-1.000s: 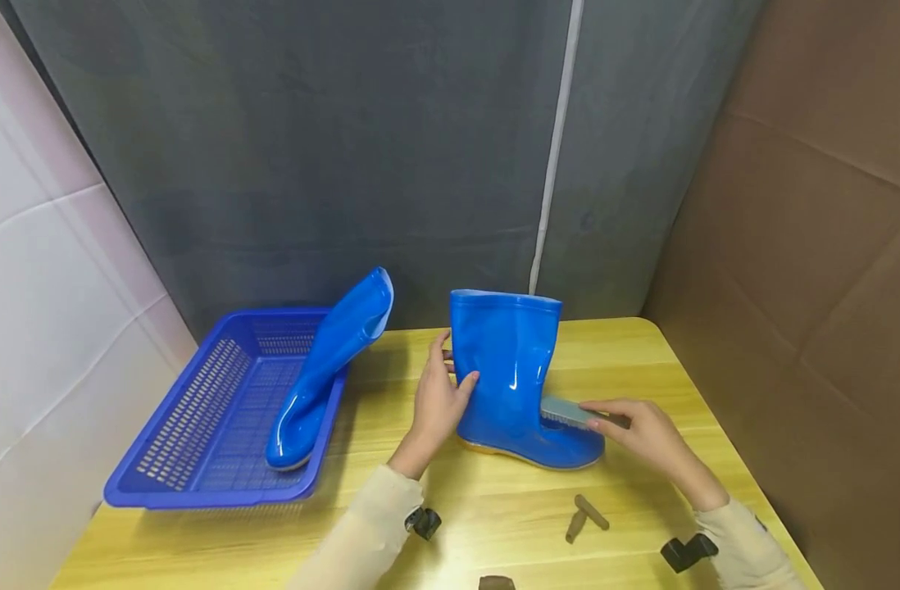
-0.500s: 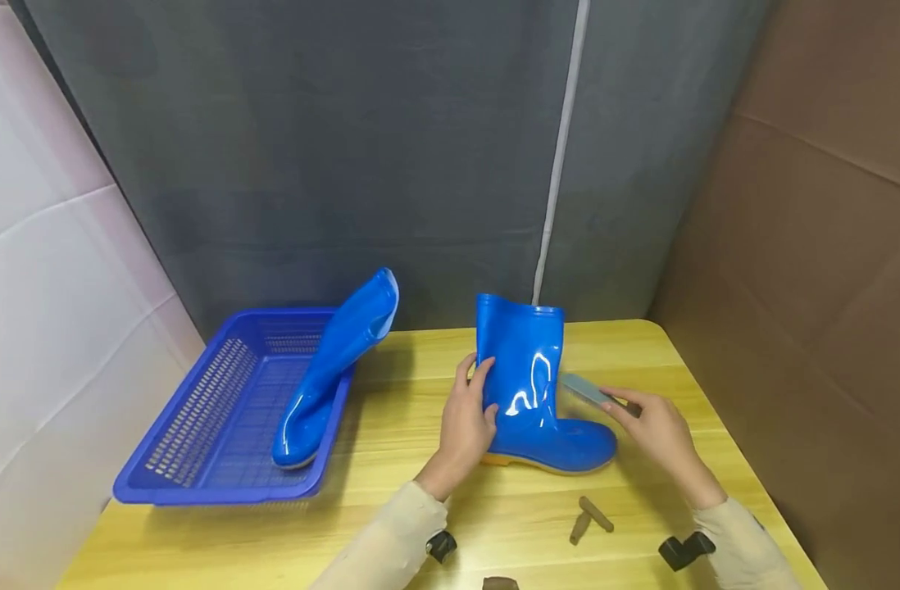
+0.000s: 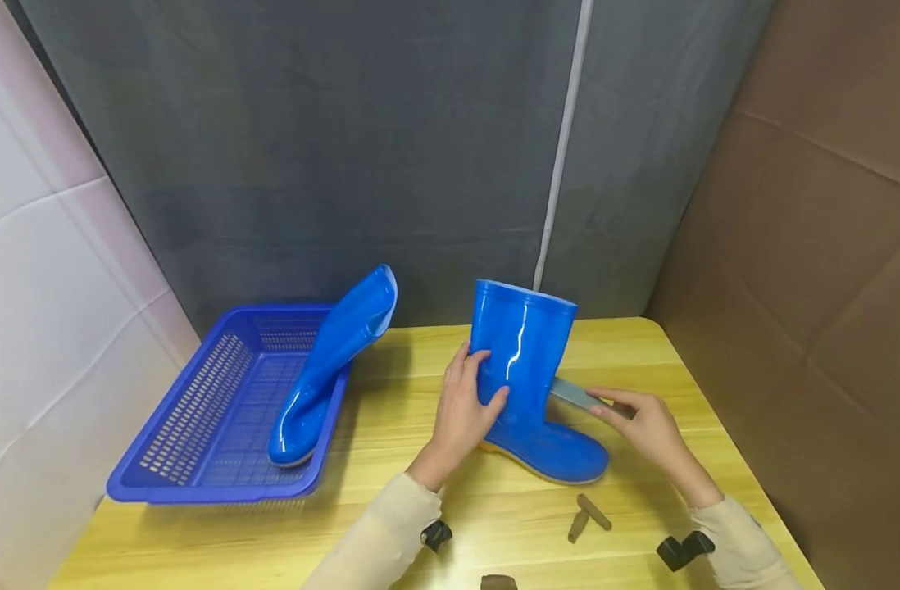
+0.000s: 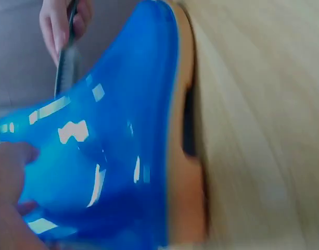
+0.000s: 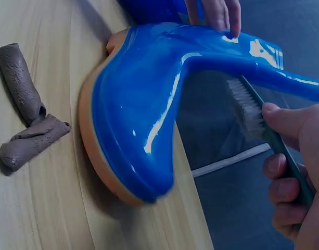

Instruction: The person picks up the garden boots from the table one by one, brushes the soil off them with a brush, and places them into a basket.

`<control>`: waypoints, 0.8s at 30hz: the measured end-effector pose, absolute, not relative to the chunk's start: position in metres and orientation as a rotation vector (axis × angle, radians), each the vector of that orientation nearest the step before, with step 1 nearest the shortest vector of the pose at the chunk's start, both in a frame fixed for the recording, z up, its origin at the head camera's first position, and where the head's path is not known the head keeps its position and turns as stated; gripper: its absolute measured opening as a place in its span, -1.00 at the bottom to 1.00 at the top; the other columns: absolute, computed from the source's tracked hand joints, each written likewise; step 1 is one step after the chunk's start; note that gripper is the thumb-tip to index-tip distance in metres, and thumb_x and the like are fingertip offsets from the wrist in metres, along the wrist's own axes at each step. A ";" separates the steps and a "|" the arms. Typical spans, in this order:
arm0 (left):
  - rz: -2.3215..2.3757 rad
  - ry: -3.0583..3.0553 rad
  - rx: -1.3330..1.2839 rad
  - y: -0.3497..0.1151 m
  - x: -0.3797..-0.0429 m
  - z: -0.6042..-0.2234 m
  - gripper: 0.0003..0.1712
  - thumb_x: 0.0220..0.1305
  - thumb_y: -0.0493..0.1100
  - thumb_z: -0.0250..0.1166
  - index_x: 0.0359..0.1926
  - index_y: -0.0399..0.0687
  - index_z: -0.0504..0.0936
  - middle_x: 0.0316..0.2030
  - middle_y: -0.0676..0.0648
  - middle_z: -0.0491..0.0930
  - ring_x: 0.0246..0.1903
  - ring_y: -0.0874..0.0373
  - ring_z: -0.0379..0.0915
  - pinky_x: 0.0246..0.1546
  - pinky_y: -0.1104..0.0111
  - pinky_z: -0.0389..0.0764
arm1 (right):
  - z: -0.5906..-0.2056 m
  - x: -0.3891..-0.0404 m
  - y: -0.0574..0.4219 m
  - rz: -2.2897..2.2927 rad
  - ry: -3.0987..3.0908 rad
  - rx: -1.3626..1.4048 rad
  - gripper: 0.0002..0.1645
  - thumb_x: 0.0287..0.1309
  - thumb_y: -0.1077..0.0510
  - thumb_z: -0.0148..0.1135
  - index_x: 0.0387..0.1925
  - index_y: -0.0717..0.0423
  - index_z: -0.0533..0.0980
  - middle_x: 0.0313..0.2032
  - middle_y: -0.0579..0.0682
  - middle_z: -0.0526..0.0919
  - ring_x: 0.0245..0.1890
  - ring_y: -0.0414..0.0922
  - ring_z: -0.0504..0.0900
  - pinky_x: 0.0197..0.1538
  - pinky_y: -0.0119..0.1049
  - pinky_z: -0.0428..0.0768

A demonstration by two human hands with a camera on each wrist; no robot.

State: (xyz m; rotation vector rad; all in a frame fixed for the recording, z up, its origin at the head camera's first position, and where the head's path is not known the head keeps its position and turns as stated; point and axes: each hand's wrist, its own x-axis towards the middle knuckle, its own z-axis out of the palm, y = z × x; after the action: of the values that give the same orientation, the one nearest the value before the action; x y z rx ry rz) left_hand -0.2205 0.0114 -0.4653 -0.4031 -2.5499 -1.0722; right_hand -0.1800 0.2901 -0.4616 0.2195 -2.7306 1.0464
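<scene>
A glossy blue rain boot [image 3: 524, 360] with a tan sole stands on the wooden table, its toe pointing right. My left hand [image 3: 461, 410] grips the boot's shaft from the left, thumb on the near side. My right hand [image 3: 645, 426] holds a grey-green scrub brush [image 3: 577, 395] by its handle, to the right of the shaft. In the right wrist view, the pale bristles [image 5: 246, 107] face the front of the shaft, with the brush tip right at it. The left wrist view shows the boot's side and tan sole [image 4: 182, 192] close up.
At left, a blue plastic basket [image 3: 214, 495] holds a second blue rain boot [image 3: 320, 377], leaning over its right rim. Two brown clay-like rolls [image 3: 593, 512] lie in front of the boot's toe. Another brown piece [image 3: 498, 583] is at the bottom edge. Cloth walls enclose the table.
The boot has shifted right overall and its toe has swung toward me, my left hand moving with it. The brush rose from near the instep to the front of the shaft.
</scene>
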 end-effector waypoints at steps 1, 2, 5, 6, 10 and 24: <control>-1.041 -2.571 -0.401 0.015 -0.217 -0.465 -0.25 0.22 0.15 0.36 0.35 0.04 0.34 0.54 -0.15 0.03 0.48 -0.16 0.11 0.33 -0.08 0.43 | -0.461 -0.179 0.289 1.045 -2.732 0.245 -0.61 0.23 -0.11 0.31 0.06 -0.15 0.66 -0.07 0.05 0.78 -0.30 -0.27 0.65 -0.33 -0.45 0.56; -1.006 -2.590 -0.404 0.020 -0.213 -0.465 -0.19 0.18 0.24 0.37 0.34 0.03 0.34 0.54 -0.17 0.00 0.48 -0.17 0.07 0.33 -0.11 0.42 | -0.460 -0.178 0.287 1.032 -2.730 0.267 -0.62 0.22 -0.10 0.32 0.05 -0.16 0.67 -0.06 0.04 0.78 -0.28 -0.25 0.67 -0.32 -0.45 0.57; -0.873 -2.634 -0.406 0.034 -0.202 -0.466 -0.16 0.07 0.36 0.38 0.24 0.00 0.40 0.40 -0.16 0.22 0.34 -0.12 0.22 0.23 -0.02 0.53 | -0.460 -0.175 0.284 0.984 -2.728 0.308 -0.65 0.22 -0.07 0.33 0.04 -0.18 0.68 -0.04 0.01 0.77 -0.22 -0.17 0.70 -0.26 -0.44 0.60; -0.833 -2.644 -0.399 0.039 -0.199 -0.466 -0.22 0.07 0.35 0.38 0.16 -0.01 0.44 0.27 -0.14 0.36 0.23 -0.06 0.33 0.12 0.07 0.60 | -0.460 -0.174 0.283 0.979 -2.725 0.312 -0.65 0.21 -0.05 0.34 0.03 -0.17 0.68 -0.05 0.01 0.78 -0.21 -0.14 0.71 -0.26 -0.44 0.60; -0.775 -2.662 -0.400 0.052 -0.192 -0.470 -0.60 0.20 0.12 0.38 -0.19 -0.03 0.48 -0.34 -0.01 0.52 -0.35 0.16 0.45 -0.45 0.43 0.52 | -0.460 -0.174 0.281 0.952 -2.714 0.321 -0.66 0.20 -0.02 0.35 0.03 -0.16 0.68 -0.05 0.00 0.78 -0.19 -0.11 0.72 -0.23 -0.43 0.61; -0.867 -2.583 -0.487 0.050 -0.196 -0.461 -0.89 0.34 -0.16 0.23 -0.19 -0.09 0.53 -0.38 -0.01 0.59 -0.44 0.20 0.53 -0.40 0.44 0.64 | -0.459 -0.171 0.292 1.085 -2.760 0.262 -0.61 0.25 -0.13 0.28 0.08 -0.19 0.65 -0.01 0.04 0.75 -0.27 -0.24 0.63 -0.29 -0.46 0.58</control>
State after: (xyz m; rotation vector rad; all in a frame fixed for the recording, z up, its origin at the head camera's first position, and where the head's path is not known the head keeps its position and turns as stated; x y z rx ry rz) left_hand -0.1964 0.0502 -0.4612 -0.4870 -2.5827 -0.8673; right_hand -0.1709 0.2917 -0.4588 0.2615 -2.7605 1.0847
